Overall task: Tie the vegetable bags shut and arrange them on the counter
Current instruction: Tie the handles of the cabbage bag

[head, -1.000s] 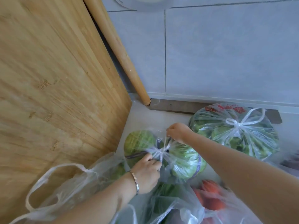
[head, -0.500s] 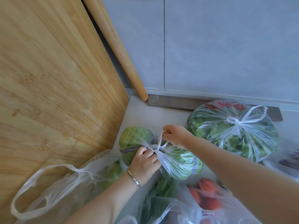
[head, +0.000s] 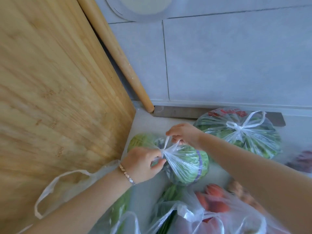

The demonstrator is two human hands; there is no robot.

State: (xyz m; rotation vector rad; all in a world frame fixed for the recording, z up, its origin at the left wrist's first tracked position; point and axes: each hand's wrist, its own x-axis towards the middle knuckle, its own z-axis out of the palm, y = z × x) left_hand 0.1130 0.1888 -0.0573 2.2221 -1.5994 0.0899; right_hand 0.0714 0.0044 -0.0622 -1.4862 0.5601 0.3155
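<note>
Cabbage bag [head: 185,164] handles pinched by both hands (left [head: 143,163], right [head: 184,135]).

Glossy plastic bag [head: 185,164], wooden board [head: 59,92]

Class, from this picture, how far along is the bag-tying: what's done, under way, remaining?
Done: the clear plastic bag of leafy greens by the wall is knotted. In hand: the left hand pinches the neck of the clear bag of green cabbage; the right hand holds a handle. Left: the clear bag of red vegetables and the clear bag with a loose handle loop look untied.
</note>
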